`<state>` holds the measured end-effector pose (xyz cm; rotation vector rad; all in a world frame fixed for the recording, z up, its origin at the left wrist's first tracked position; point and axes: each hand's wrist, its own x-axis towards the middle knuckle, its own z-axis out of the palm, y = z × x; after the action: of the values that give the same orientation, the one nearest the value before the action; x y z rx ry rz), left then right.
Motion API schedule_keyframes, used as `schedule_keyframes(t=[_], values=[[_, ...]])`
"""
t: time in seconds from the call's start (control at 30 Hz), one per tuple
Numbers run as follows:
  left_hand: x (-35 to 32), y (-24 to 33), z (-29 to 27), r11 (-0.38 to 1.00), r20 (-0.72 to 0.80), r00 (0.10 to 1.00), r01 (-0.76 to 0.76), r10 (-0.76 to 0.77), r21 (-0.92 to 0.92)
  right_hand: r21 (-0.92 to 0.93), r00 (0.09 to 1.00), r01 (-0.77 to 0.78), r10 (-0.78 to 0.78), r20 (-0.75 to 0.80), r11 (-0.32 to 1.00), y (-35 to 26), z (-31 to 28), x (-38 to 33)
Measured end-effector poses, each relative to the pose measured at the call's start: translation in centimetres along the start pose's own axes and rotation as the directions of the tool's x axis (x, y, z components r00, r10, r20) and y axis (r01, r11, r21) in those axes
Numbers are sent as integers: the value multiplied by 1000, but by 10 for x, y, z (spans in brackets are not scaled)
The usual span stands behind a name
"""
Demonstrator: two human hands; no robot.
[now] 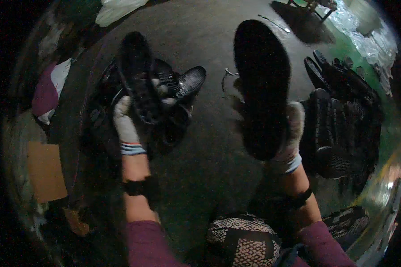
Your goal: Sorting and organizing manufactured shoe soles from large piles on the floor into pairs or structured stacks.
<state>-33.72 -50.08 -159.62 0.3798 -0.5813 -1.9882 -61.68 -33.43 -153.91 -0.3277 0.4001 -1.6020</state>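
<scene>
My left hand (127,122), in a white knit glove, is closed on a long black shoe (138,66). Its lower end looks ridged and it is raised over a heap of black shoes (194,80). On the other side my gloved right hand (295,129) grips a flat, black, foot-shaped shoe sole (263,89), held upright with its broad face toward me. Its fingers wrap round behind the sole and show at the left edge. Dim light hides the finer detail of both pieces.
At the right lies another pile of black shoes or soles (334,115). A brown cardboard piece (47,171) and a purple-and-white cloth (49,91) lie at the left. Clear plastic sheeting (372,44) is at the far right; a patterned shoe (347,224) is near me.
</scene>
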Motion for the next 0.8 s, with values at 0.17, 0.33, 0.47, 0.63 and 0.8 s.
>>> schedule_keyframes(t=[0.17,0.33,0.47,0.63,0.8], values=[[-9,-100,5,996,-40,998,37,-40,-82,-643,968,150,-244,-59,751,35,32,16],[-29,-168,52,917,-304,941,-15,148,399,-902,783,81,-534,321,-423,16,33,0],[-112,-180,49,826,-193,974,12,118,564,-750,850,-248,-509,135,-613,22,-19,5],[-137,-179,39,845,-19,995,97,-103,526,-830,890,-322,-444,-102,-455,10,-32,-2],[-92,-183,23,848,242,907,190,-345,495,-902,909,-257,-404,-103,-348,-37,-18,-9]])
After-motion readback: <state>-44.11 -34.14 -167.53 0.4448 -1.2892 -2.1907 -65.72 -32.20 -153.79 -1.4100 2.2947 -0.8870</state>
